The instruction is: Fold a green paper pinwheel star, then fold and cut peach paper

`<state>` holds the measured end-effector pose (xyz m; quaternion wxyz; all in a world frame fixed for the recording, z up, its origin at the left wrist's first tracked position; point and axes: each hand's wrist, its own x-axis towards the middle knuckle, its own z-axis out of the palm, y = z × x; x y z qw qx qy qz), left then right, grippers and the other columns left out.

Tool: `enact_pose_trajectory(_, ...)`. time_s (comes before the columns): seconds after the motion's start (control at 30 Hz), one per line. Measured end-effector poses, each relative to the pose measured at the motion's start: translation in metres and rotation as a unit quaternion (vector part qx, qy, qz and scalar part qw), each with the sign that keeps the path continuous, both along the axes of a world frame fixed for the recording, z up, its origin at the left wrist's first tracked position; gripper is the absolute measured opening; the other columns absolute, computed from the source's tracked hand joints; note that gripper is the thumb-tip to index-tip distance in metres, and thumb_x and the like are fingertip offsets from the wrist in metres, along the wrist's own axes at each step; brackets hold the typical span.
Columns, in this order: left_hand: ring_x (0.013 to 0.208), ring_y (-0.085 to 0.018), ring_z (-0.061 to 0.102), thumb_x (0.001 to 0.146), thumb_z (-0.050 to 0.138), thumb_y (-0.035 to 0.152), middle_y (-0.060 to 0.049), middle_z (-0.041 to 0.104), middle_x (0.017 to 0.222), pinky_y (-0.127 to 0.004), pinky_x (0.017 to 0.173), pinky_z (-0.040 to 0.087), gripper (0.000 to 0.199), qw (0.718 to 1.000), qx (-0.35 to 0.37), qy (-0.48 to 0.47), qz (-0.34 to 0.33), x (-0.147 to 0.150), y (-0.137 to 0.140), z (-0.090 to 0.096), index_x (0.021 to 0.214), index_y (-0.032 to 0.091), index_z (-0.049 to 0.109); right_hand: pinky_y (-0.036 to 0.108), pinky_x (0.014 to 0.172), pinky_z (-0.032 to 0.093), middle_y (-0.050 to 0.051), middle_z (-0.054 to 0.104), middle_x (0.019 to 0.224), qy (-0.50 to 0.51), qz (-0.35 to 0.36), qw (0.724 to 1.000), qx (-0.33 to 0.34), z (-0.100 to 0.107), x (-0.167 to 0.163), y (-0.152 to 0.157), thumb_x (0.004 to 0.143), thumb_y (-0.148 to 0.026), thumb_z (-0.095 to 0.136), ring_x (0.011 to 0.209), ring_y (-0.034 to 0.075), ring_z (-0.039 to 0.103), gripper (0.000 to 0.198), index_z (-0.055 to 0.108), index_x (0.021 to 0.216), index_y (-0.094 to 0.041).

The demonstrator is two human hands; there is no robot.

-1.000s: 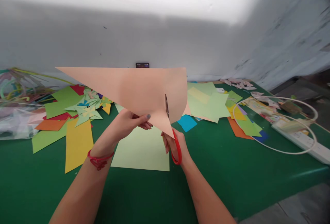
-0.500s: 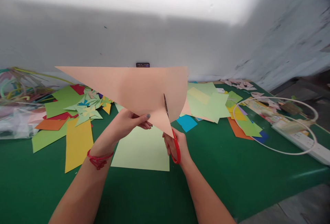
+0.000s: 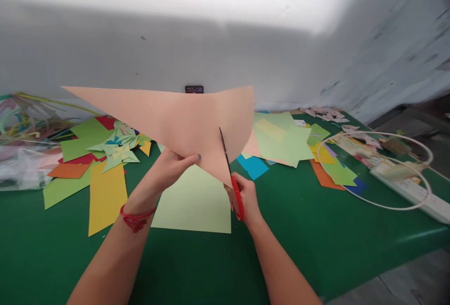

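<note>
My left hand [image 3: 174, 167] pinches the lower edge of a large peach sheet of paper [image 3: 165, 117], thumb on the near face. The sheet is held up above the table, its long point to the left and its right part curving. Red-handled scissors [image 3: 238, 202] are gripped in my right hand [image 3: 248, 197]. One dark blade lies across the near face of the paper, close to its lower right corner; the other blade is hidden behind the sheet. Below both hands a pale green sheet [image 3: 193, 206] lies flat on the green table [image 3: 197, 267].
Coloured papers and folded paper stars [image 3: 121, 152] are heaped on the left, by a clear plastic bag [image 3: 21, 167]. More sheets [image 3: 281, 141] lie at the right, with a white cable [image 3: 372, 206] looping over a power strip [image 3: 415, 197]. A phone [image 3: 194, 89] leans against the wall.
The peach sheet has shifted slightly left and its right part bends differently. The scissors have moved a little left, with more of the blade showing across the paper.
</note>
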<state>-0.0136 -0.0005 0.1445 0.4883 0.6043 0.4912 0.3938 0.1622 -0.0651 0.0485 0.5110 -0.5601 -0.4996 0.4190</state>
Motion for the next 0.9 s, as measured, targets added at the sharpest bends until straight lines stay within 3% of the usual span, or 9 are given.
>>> enact_pose_trajectory(0.1, 0.113, -0.026, 0.052, 0.072, 0.064, 0.037, -0.006, 0.063, 0.115, -0.037, 0.094, 0.042, 0.038, 0.995, 0.005, -0.093, 0.026, 0.003, 0.001, 0.001, 0.106, 0.021, 0.063, 0.019, 0.034, 0.024, -0.009, 0.031, 0.043, -0.004, 0.001, 1.000, 0.008, -0.002, 0.001, 0.001, 0.069, -0.024, 0.059, 0.034, 0.005, 0.032, 0.029, 0.034, 0.054, -0.021)
enact_pose_trajectory(0.23, 0.106, -0.026, 0.057, 0.079, 0.054, 0.041, -0.007, 0.065, 0.109, -0.037, 0.088, 0.048, 0.037, 0.981, -0.017, -0.193, 0.005, -0.003, 0.005, 0.000, 0.106, 0.018, 0.063, 0.020, 0.035, 0.026, -0.009, 0.034, 0.046, -0.001, 0.003, 1.000, 0.006, -0.003, 0.002, 0.001, 0.067, -0.025, 0.063, 0.036, 0.005, 0.034, 0.027, 0.038, 0.055, -0.020)
enact_pose_trajectory(0.4, 0.081, -0.020, 0.065, 0.077, 0.059, 0.039, -0.004, 0.070, 0.088, -0.032, 0.074, 0.054, 0.027, 0.997, -0.014, -0.070, 0.005, -0.015, 0.004, 0.005, 0.093, 0.019, 0.067, 0.021, 0.035, 0.030, -0.008, 0.040, 0.051, 0.043, 0.028, 0.998, -0.027, 0.000, 0.001, 0.003, 0.070, -0.028, 0.061, 0.035, 0.007, 0.038, 0.016, 0.047, 0.066, -0.020)
enact_pose_trajectory(0.53, 0.065, -0.018, 0.065, 0.074, 0.062, 0.041, -0.003, 0.068, 0.069, -0.031, 0.067, 0.055, 0.023, 0.999, -0.006, 0.016, 0.043, -0.020, 0.002, 0.011, 0.075, 0.019, 0.067, 0.021, 0.040, 0.034, -0.008, 0.041, 0.055, 0.091, 0.052, 0.994, -0.041, 0.002, -0.001, 0.006, 0.070, -0.035, 0.063, 0.042, 0.007, 0.040, 0.021, 0.048, 0.077, -0.021)
enact_pose_trajectory(0.7, 0.061, -0.017, 0.064, 0.076, 0.060, 0.040, -0.003, 0.066, 0.065, -0.030, 0.063, 0.056, 0.024, 0.999, 0.030, 0.027, 0.029, -0.021, 0.005, 0.011, 0.070, 0.016, 0.063, 0.018, 0.041, 0.028, -0.009, 0.034, 0.055, 0.146, 0.082, 0.984, -0.061, 0.006, -0.004, 0.008, 0.071, -0.036, 0.061, 0.044, 0.006, 0.032, 0.023, 0.044, 0.078, -0.022)
enact_pose_trajectory(0.9, 0.057, -0.016, 0.064, 0.075, 0.061, 0.040, -0.002, 0.066, 0.061, -0.027, 0.061, 0.054, 0.023, 0.996, 0.014, 0.060, 0.060, -0.020, 0.003, 0.015, 0.066, 0.018, 0.062, 0.021, 0.049, 0.037, -0.006, 0.039, 0.066, 0.130, 0.161, 0.976, -0.069, 0.005, -0.005, 0.003, 0.080, -0.039, 0.052, 0.051, 0.007, 0.034, 0.021, 0.040, 0.086, -0.023)
